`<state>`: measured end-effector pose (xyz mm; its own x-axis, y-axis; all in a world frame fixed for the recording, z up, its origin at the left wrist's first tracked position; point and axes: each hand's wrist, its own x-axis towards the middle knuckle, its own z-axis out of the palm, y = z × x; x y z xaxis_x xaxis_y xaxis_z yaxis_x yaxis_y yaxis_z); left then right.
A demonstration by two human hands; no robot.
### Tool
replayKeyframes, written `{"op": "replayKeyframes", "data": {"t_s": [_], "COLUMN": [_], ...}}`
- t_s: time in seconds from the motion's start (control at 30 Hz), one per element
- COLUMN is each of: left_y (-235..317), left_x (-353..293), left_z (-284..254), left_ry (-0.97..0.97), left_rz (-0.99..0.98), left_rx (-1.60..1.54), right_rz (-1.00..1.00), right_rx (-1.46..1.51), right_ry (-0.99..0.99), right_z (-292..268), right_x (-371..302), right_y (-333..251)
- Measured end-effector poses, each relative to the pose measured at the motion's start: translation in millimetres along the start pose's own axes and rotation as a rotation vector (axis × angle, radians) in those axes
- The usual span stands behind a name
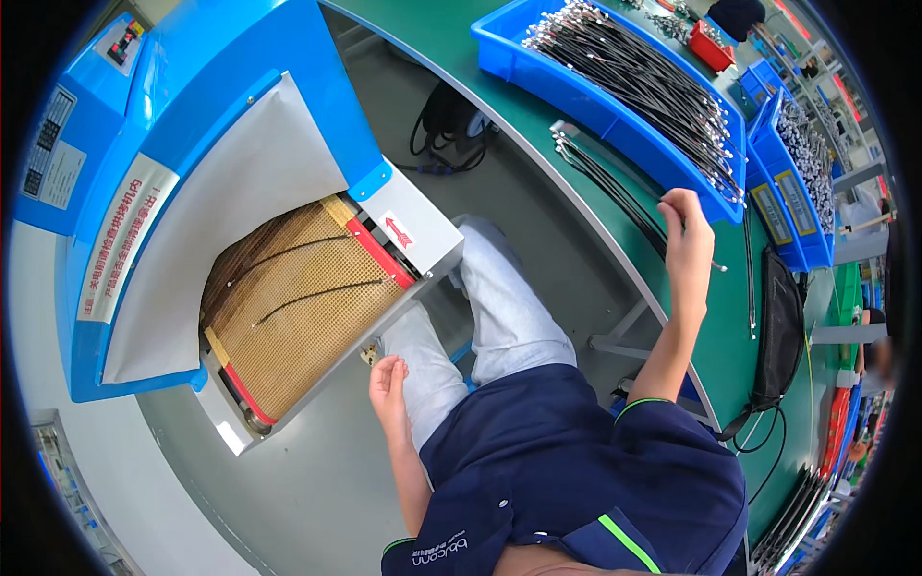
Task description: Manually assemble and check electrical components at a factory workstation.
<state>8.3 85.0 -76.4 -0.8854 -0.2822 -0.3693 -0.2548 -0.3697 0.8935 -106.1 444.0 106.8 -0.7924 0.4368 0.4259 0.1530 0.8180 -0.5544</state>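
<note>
My right hand [684,230] is over the green table, its fingers curled and pressed together. Beneath and beside it lie several thin black cables [615,190] with silver ends; whether one is pinched in the fingertips I cannot make out. My left hand [388,389] hovers above my lap, near the front edge of the blue machine's conveyor. Its fingers are bent together and nothing shows in them. Two short black cables [322,300] lie apart on the tan mesh belt [317,336], at the mouth of the blue machine [322,106].
A long blue bin [615,106] heaped with black cables stands on the green table [423,24]. Another blue bin [816,216] holds silver-ended parts. A black pouch [778,331] lies nearer me. Grey floor separates machine and table, and a black cord bundle [449,125] sits beyond.
</note>
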Motion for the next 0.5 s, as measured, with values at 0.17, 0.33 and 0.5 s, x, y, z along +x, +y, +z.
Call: {"op": "replayKeyframes", "data": {"t_s": [0.17, 0.33, 0.5], "left_y": [47.7, 78.1, 62.8], "left_x": [-2.4, -4.0, -4.6], "left_z": [43.9, 55.2, 22.6], "left_ry": [0.151, 0.067, -0.199], "left_rz": [0.520, 0.748, 0.398], "left_rx": [0.441, 1.051, 1.039], "right_rz": [-0.500, -0.620, -0.659], "right_rx": [0.202, 0.291, 0.383], "right_ry": [-0.460, -0.753, -0.837], "right_z": [18.1, 51.9, 76.8], "right_x": [-42.6, -76.6, -86.8], "right_y": [-44.4, -59.9, -63.9]}}
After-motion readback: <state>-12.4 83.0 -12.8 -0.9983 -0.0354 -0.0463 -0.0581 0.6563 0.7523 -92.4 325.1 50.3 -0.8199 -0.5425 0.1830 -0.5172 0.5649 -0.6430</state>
